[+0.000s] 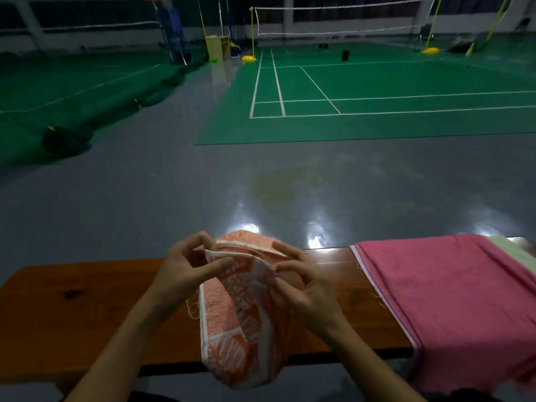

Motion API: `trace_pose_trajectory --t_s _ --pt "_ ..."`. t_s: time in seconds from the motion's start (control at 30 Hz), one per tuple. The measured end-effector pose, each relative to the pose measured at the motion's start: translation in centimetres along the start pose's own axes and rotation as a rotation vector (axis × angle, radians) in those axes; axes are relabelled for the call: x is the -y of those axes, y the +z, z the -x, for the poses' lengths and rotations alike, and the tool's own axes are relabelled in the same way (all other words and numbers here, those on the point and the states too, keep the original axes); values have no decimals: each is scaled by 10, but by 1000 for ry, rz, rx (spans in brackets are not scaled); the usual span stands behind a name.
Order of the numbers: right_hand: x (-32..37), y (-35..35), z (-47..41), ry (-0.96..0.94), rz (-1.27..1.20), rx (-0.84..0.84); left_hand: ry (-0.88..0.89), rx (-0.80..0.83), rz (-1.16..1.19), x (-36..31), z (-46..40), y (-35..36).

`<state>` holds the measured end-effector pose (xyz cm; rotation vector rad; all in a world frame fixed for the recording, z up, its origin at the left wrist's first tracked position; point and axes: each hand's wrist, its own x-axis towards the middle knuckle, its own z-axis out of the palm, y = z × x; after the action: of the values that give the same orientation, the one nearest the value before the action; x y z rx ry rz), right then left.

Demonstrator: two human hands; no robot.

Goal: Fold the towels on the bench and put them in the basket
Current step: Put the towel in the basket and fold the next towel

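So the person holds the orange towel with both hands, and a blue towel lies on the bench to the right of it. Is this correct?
Nearly. In the head view both hands, left hand and right hand, hold the orange towel, but the towel on the bench to its right is a pink towel, not blue.

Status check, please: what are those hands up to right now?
Left hand and right hand pinch orange towel over bench. Pink towel waits. Basket unseen.
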<state>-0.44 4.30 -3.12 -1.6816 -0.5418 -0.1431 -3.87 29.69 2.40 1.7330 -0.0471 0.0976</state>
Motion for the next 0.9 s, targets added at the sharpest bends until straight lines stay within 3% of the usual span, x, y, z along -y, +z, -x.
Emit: trace_pose_trajectory --t_s 0.13,0.3,0.47,0.67,0.9 --pt "-4 -24 -15 -141 302 -7 130 35 -357 14 -4 -6" --pt "3 -35 -24 -235 541 -60 342 -68 -500 10 -9 3" --pt "17 -41 -36 -283 570 -108 330 -185 -365 -6 -15 15" --pt "42 -50 -49 -233 484 -210 209 -181 11 -35 -18 29" --pt "77 -67 -56 -117 339 -139 75 -223 233 -53 -18 32"
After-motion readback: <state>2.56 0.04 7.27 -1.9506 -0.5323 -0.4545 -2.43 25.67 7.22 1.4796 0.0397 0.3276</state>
